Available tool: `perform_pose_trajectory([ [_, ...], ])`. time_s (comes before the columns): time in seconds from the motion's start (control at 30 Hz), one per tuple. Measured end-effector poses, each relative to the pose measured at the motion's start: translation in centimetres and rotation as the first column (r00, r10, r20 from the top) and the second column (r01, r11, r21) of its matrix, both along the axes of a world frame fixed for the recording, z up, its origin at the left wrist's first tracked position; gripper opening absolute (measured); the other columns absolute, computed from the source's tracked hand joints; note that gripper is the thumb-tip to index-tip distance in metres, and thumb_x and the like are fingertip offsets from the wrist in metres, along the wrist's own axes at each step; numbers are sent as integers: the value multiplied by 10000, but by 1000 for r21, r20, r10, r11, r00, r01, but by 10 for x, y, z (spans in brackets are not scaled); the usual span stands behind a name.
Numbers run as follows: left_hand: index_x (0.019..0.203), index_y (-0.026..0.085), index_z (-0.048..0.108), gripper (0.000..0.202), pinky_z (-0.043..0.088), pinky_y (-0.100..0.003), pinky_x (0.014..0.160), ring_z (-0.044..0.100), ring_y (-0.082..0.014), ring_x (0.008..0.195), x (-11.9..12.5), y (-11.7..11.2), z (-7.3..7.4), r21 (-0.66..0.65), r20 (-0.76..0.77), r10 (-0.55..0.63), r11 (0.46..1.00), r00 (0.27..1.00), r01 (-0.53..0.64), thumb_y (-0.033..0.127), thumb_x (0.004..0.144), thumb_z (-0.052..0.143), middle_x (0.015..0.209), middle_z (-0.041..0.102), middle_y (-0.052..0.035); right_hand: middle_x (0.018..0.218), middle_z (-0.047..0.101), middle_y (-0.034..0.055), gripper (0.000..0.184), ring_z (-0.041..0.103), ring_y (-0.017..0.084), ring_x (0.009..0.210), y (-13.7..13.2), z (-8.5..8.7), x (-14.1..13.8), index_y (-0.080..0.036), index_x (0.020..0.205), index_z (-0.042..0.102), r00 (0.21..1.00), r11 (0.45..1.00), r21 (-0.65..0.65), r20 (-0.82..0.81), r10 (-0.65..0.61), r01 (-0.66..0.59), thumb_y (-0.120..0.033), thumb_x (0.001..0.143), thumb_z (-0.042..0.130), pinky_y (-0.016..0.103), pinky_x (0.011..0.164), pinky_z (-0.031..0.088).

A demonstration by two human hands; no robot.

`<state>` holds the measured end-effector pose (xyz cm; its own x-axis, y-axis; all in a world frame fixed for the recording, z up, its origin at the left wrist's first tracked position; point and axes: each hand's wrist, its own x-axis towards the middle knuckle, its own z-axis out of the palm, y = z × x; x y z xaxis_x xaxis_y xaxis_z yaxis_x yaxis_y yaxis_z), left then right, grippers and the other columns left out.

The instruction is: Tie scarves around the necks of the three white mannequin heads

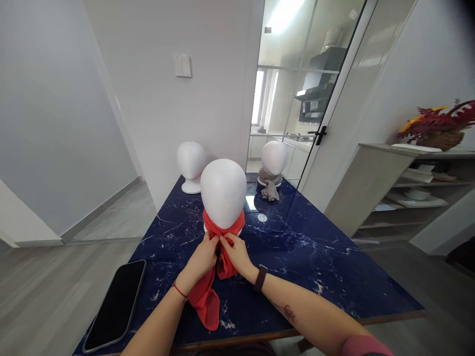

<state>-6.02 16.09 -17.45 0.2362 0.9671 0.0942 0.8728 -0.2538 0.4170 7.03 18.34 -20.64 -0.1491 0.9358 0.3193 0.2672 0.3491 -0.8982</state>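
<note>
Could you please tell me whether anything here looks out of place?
Only the phone stands out: it lies slanted at the table's left edge. The red scarf in the left hand and right hand looks tidy; nothing is spilled.

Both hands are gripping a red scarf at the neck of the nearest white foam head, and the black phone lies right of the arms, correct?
Not quite: the head view shows the flat black phone lying left of the arms. The left hand and right hand do grip the red cloth scarf at the nearest white foam head.
</note>
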Motion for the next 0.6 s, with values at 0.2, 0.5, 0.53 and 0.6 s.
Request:
perform_pose_trajectory([
  [0.2,1076,139,420,353,427,-355,718,647,-290,821,-19,1,21,-97,84,265,962,961,-256,76,729,437,828,651,-131,556,559,-25,207,468,117,524,6,-4,5,-183,646,598,971,995,-18,219,-91,98,-305,796,525,209,535,321],
  [0.5,856,190,489,201,450,-278,702,608,-171,742,-1,3,15,-192,828,159,981,538,5,362,768,546,764,644,-15,782,702,65,209,628,173,673,-1,4,7,-208,880,674,933,993,-35,348,-92,111,-320,860,498,219,567,353],
  [0.53,853,188,507,169,444,-261,680,593,-155,722,4,2,12,-202,845,177,979,505,-4,341,781,512,758,629,-4,811,708,71,206,640,183,703,-2,5,8,-215,911,674,935,994,-43,343,-83,104,-284,864,486,225,586,370],
  [0.6,856,189,530,134,429,-238,646,563,-133,681,9,2,8,-225,850,214,974,481,-34,264,771,458,733,603,15,857,715,74,227,654,197,755,-4,6,9,-230,948,672,941,994,-55,332,-67,90,-210,859,465,237,623,397],
])
